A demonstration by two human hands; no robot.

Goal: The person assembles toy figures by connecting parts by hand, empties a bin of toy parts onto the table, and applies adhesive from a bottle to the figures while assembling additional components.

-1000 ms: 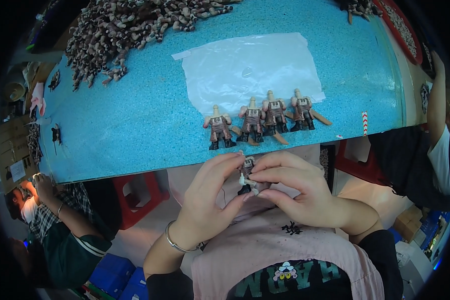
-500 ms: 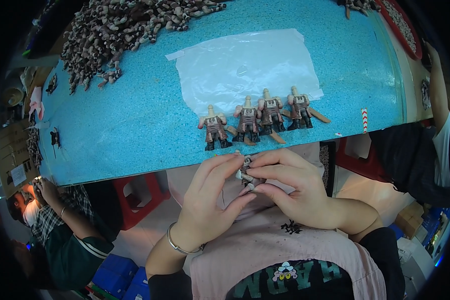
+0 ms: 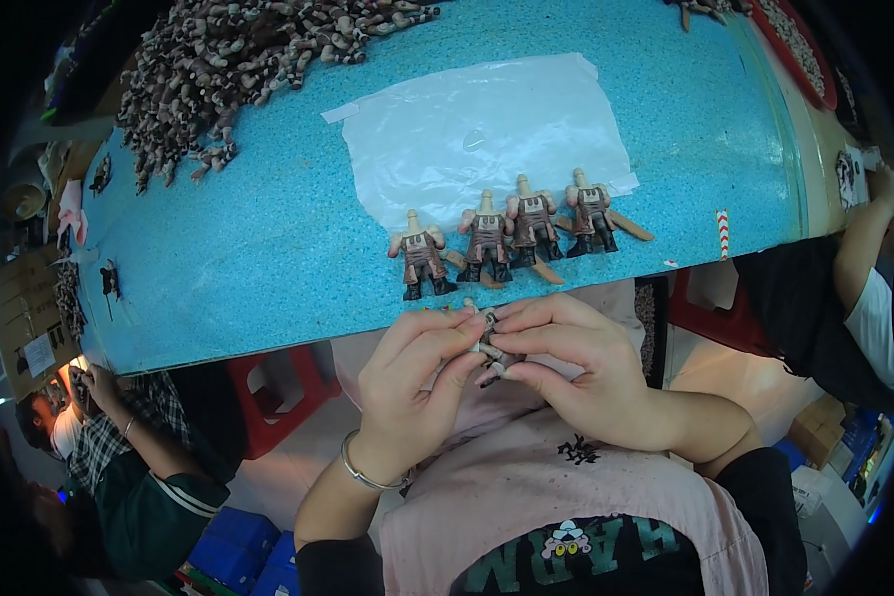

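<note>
Between both hands, just in front of the table edge, I hold a small painted figure [image 3: 491, 350] in brown, grey and cream. My left hand [image 3: 417, 372] pinches its left side with thumb and fingers. On the other side, my right hand [image 3: 576, 363] grips it between thumb and fingertips. Much of the figure is hidden behind my fingers. Beyond my hands stand or lie several headless figures in a row, with brown aprons and black boots; the leftmost figure [image 3: 423, 256] and the rightmost figure [image 3: 590, 211] mark its ends. Brown flat pieces [image 3: 630, 225] stick out beside some of them.
A clear plastic sheet [image 3: 487, 129] lies on the blue table [image 3: 258, 238] behind the row. At the far left is a big heap of figure parts [image 3: 209, 79]. A red tray [image 3: 800, 50] holds small parts at the far right. Co-workers sit at both sides, near red stools [image 3: 283, 397].
My left fingers have closed in on the figure, the thumb now pressing against it. At the right, a co-worker's arm has moved lower. The view has shifted slightly.
</note>
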